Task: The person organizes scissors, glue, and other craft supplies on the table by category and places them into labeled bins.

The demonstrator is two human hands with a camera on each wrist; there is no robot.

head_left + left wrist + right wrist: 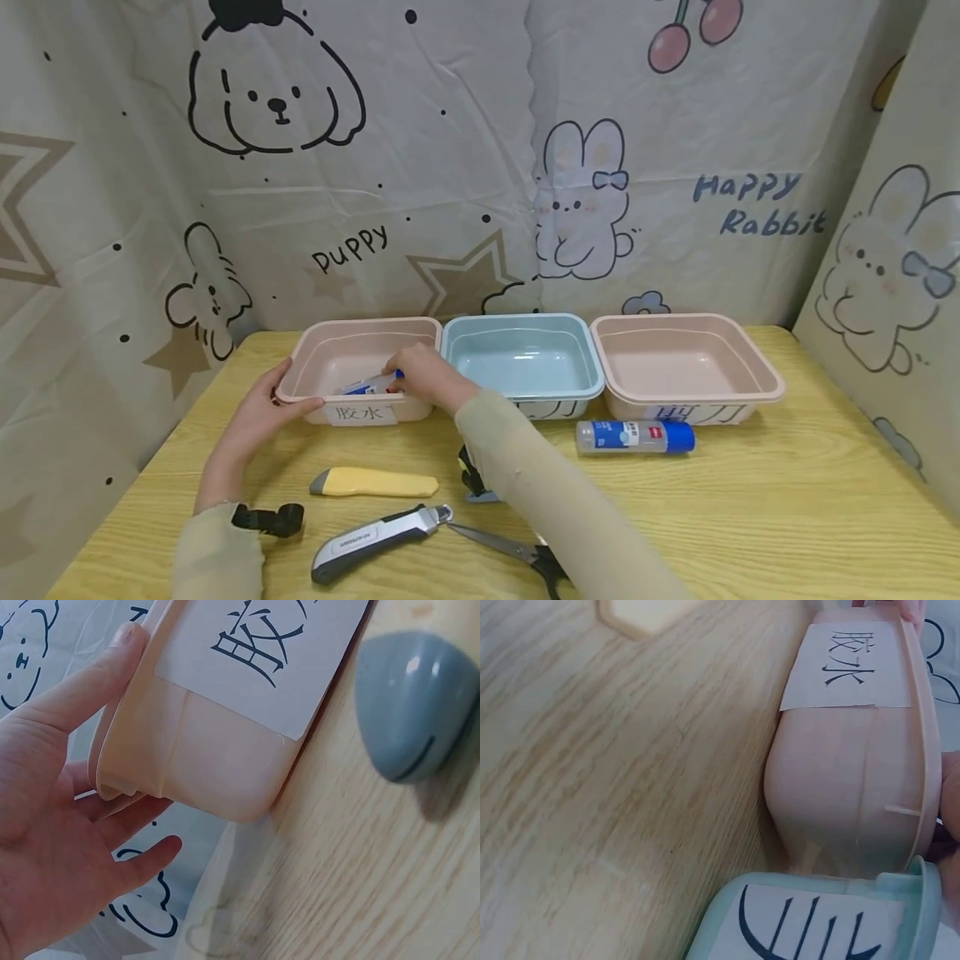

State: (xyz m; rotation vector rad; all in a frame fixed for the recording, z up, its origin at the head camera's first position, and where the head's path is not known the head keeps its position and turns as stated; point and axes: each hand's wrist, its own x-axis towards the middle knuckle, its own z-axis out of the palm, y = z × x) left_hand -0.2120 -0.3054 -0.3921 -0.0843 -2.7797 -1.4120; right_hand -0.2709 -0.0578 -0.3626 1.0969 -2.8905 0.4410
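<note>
A pink bin [300, 362] with a paper label stands at the left of the row. My left hand [251, 421] grips its left corner; in the left wrist view, the thumb lies on the front rim and the fingers reach round the side. Inside the bin, a clear glue bottle [367, 387] lies low, its blue cap end at the fingers of my right hand [431, 375], which holds it. The right fingertips are partly hidden. In the right wrist view only a sliver of the right hand [951, 795] shows beside the bin.
A blue bin [525, 395] and another pink bin [697, 400] continue the row. In front lie another glue bottle [637, 437], a yellow utility knife [375, 482], a grey-black utility knife [378, 540] and scissors [502, 545]. The right sleeve partly covers a black-and-yellow object [471, 477].
</note>
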